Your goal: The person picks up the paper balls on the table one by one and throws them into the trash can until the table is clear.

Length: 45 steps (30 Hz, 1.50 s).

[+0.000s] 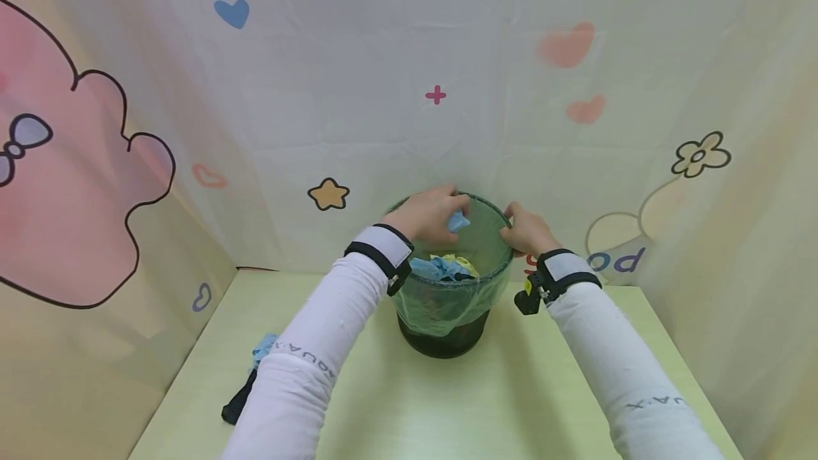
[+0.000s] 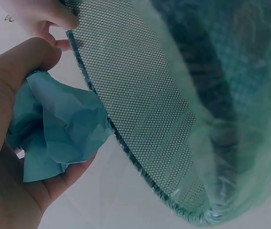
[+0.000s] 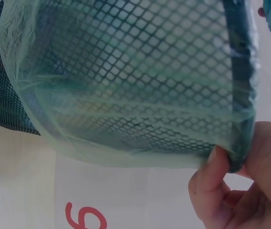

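Observation:
A dark mesh waste bin [image 1: 444, 343] lined with a thin green plastic bag [image 1: 460, 304] stands upright at the back of the table. Over its mouth, my left hand [image 1: 427, 217] holds a crumpled piece of blue paper [image 2: 64, 124], with the thumb and fingers curled round it. My right hand [image 1: 527, 233] pinches the bin's rim [image 3: 243, 95] on the right side, thumb and fingers on either side of the bag-covered edge. Inside the bin lie crumpled blue paper [image 1: 434, 270] and some yellow paper [image 1: 461, 262], along with something black.
Left of the bin, another crumpled blue piece [image 1: 263, 348] and a black soft-looking item [image 1: 239, 400] lie on the pale table [image 1: 409, 410], partly hidden by my left sleeve. A printed cloth wall [image 1: 383, 91] rises close behind the bin.

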Each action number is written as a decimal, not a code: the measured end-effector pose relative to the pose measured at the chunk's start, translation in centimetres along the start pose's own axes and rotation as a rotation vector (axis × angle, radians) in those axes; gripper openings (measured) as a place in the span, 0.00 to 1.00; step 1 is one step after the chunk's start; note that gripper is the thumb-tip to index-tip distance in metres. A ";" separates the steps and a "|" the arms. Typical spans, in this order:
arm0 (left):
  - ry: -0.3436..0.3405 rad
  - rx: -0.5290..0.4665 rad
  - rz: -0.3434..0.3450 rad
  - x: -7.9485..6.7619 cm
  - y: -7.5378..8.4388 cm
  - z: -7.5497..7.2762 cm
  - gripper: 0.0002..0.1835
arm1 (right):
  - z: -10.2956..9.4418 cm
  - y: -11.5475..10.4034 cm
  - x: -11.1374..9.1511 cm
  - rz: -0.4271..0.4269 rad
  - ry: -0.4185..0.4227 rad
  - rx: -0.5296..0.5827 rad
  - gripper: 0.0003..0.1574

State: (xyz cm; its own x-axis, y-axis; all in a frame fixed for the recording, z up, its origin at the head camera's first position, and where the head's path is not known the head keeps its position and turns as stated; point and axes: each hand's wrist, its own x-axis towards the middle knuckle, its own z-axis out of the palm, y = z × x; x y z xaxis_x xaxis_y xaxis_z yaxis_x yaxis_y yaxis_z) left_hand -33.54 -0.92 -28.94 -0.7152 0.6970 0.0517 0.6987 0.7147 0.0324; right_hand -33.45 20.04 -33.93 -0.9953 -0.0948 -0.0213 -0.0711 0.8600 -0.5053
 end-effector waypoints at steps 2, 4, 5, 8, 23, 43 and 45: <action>0.007 -0.013 0.002 0.0 0.1 0.1 0.22 | 0.0 0.0 -0.1 -0.002 -0.001 0.001 0.25; 0.015 -0.020 0.003 0.0 0.1 0.1 0.24 | 0.0 -0.1 -0.1 -0.006 -0.002 0.002 0.25; 0.018 -0.021 0.001 0.0 0.1 0.2 0.24 | 0.0 -0.1 -0.1 -0.005 -0.004 0.002 0.25; 0.026 -0.026 0.003 0.0 0.1 0.3 0.26 | 0.0 -0.1 -0.1 -0.001 -0.006 0.000 0.25; -0.033 0.000 -0.025 -0.2 0.5 0.2 0.33 | 0.1 -0.1 0.0 0.002 0.007 -0.003 0.24; 0.006 -0.036 0.003 -2.6 -2.1 0.4 0.33 | -0.2 -0.2 -0.2 -0.016 0.014 -0.013 0.25; 0.014 -0.051 0.006 -3.1 -2.6 0.4 0.32 | -0.1 -0.2 -0.2 -0.015 0.012 -0.012 0.25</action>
State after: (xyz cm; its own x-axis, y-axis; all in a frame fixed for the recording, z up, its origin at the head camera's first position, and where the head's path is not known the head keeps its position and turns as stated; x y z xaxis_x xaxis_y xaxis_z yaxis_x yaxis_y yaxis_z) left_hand -33.09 -4.91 -29.57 -0.7110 0.7000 0.0664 0.7031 0.7063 0.0828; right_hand -33.23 19.92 -33.71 -0.9947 -0.1023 -0.0035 -0.0872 0.8644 -0.4952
